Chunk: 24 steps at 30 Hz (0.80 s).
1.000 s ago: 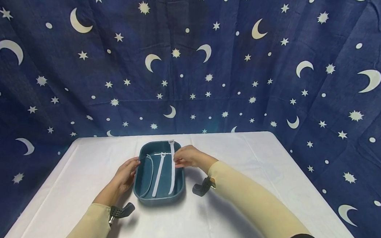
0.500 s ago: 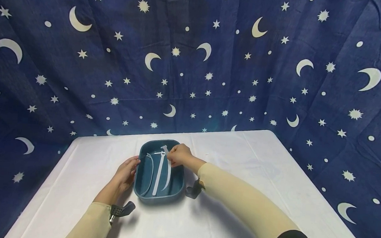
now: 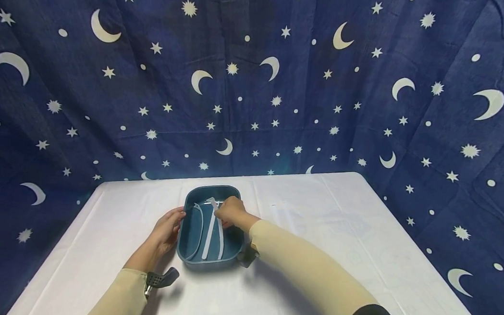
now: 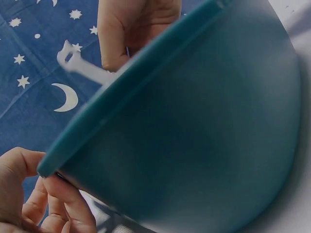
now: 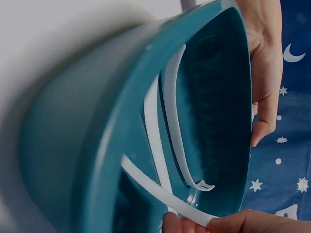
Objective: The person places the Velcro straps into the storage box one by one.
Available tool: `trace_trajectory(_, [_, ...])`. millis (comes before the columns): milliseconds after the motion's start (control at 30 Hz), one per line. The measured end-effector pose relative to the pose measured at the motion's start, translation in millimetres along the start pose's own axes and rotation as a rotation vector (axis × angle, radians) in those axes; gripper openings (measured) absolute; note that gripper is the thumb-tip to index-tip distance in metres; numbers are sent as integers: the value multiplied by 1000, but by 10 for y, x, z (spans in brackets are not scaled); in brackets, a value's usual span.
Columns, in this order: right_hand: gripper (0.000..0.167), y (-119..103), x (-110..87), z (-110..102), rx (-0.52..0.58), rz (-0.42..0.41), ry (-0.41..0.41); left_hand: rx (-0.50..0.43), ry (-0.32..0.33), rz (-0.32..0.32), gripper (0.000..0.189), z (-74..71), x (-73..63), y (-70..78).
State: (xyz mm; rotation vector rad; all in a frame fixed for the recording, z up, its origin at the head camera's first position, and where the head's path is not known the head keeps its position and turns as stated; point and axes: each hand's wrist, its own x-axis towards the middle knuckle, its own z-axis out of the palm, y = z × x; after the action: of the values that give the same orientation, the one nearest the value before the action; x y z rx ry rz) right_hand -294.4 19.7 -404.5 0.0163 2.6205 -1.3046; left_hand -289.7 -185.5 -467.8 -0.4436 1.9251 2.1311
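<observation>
A deep teal tub [image 3: 231,249] with rounded corners stands on the table. My left hand [image 3: 166,230] grips its left rim between thumb and fingers, as the left wrist view shows. Over the tub's inside, my right hand [image 3: 234,211] pinches a white cable strap [image 5: 150,184] near its slotted head, which pokes past the fingers. The strap's tail hangs down into the tub. Two more white straps lie inside: a straight one [image 3: 208,236] in the middle and a curved one [image 5: 173,116] along the left wall. In the right wrist view, the held strap crosses over the straight one.
A white cloth covers the table [image 3: 317,219]. Behind it and to the right hangs a dark blue curtain [image 3: 256,95] with moons and stars. A dark wrist camera [image 3: 162,278] sits on the left wrist.
My right hand has moved left and inward from the tub's right rim, carrying the strap toward the middle one. My left hand and the tub have stayed put.
</observation>
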Motion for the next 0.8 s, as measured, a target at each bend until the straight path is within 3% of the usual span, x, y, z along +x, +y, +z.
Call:
trace_trajectory(133, [30,10,29,64,-38,2,18,0,4,-5,47,-1,-9,1])
trace_trajectory(367, [13,15,48,163,-31,58,26,-2,3,2,47,-1,-16,6])
trace_trajectory(467, [18,39,56,212,-27,69,41,-10,1,3,47,-2,-6,1])
trace_trajectory(800, [24,178,130,355,-122,15,86,-9,0,6,49,-1,0,-5])
